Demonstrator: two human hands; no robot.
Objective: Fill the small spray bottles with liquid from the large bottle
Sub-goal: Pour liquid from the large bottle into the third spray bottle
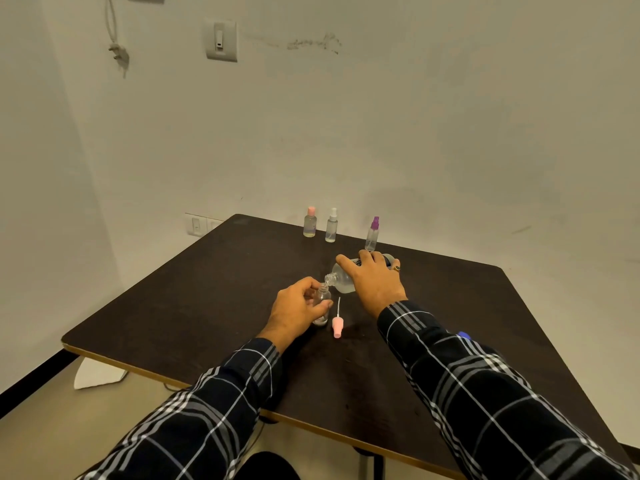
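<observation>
Right hand (375, 284) gripping the tipped large bottle (343, 279), its neck over the open small spray bottle (322, 303) held upright in the left hand (298, 311), pink sprayer cap (337, 325) lying between the wrists, three capped bottles (331, 225) beyond the hands

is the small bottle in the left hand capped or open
Open: the small bottle has a bare neck; a pink spray top lies beside it.

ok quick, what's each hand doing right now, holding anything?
Left hand: grips the small open bottle, upright on the table.
Right hand: grips the large bottle, tipped over the small one's mouth.
</observation>
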